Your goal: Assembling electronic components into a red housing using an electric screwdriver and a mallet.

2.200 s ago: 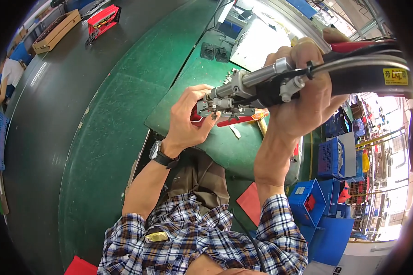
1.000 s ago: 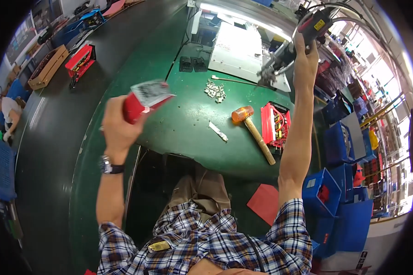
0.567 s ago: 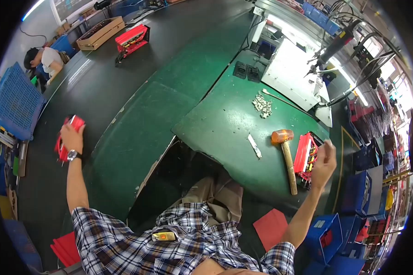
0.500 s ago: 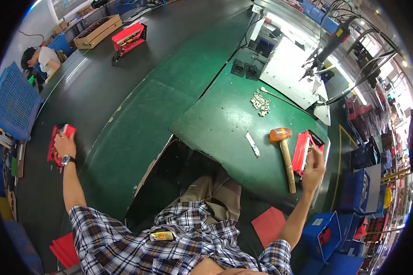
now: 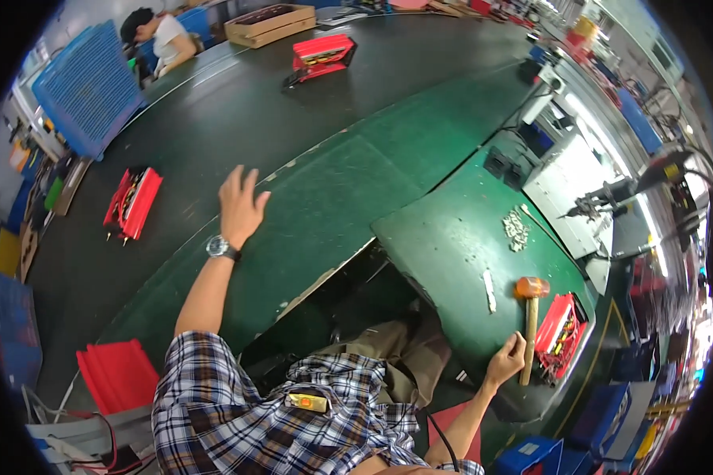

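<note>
My left hand (image 5: pixel 242 207) hovers around the border between the dark belt and the green table, fingers spread, holding nothing. To its left on the belt lies a red metal housing (image 5: pixel 144 206) with components inside. My right hand (image 5: pixel 505 362) has its fingers curled together just left of a mallet's wooden handle (image 5: pixel 530 340); whatever they hold, if anything, is hidden. The amber mallet head (image 5: pixel 532 287) points away from me. Right of the mallet, near the table's edge, sits another open red housing (image 5: pixel 561 336) with parts and wires showing.
Farther along the belt (image 5: pixel 214 119) stands a third red housing (image 5: pixel 323 57). Small pale parts (image 5: pixel 516 229) lie heaped by a white machine (image 5: pixel 566 190), and a white strip (image 5: pixel 489 290) lies nearer. Red panels (image 5: pixel 119 376) are at lower left. A person (image 5: pixel 166 43) sits beyond the belt.
My left hand has let go of the red housing on the belt and moved right. My right hand has left the other housing for the mallet handle's left side. The view has turned.
</note>
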`<move>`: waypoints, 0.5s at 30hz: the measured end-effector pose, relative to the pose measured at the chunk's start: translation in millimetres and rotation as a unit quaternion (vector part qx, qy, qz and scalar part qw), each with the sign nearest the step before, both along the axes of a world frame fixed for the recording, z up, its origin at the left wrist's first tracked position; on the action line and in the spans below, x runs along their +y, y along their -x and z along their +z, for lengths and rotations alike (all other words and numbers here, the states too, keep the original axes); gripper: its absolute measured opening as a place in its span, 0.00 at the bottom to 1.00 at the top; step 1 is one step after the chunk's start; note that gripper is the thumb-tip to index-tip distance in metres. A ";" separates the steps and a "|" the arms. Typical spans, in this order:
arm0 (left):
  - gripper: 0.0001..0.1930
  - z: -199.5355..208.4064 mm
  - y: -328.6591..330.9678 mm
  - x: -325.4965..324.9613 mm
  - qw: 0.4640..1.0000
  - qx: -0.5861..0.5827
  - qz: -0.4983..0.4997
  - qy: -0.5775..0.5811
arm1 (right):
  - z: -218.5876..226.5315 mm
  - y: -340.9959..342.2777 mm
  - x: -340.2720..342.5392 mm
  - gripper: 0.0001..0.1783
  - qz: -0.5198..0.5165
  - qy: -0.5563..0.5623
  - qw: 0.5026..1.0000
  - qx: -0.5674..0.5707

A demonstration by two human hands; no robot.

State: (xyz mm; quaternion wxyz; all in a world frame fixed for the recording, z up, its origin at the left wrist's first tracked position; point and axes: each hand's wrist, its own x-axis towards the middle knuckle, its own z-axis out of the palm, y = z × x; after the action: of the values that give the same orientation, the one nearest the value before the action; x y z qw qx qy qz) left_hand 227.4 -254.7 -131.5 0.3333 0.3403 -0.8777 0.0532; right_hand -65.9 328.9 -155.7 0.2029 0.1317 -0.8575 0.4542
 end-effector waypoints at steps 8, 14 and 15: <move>0.24 -6.3 -13.2 -4.1 0.999 -0.023 0.021 -0.041 | -0.4 6.1 -9.7 0.09 0.033 -0.034 0.998 0.052; 0.20 -7.6 -6.5 -4.0 1.000 -0.028 -0.002 -0.015 | 0.9 0.4 -10.2 0.08 0.030 -0.002 0.999 0.040; 0.20 -7.8 -7.7 -3.1 0.999 -0.032 -0.003 -0.020 | 2.5 -2.4 -11.9 0.08 0.026 0.003 0.999 0.042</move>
State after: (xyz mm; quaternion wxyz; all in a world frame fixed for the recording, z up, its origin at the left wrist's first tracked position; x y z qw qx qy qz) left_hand 235.1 -257.8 -139.3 0.2988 0.3423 -0.8896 0.0459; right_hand -63.5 317.0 -153.2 0.2275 0.1727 -0.8431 0.4556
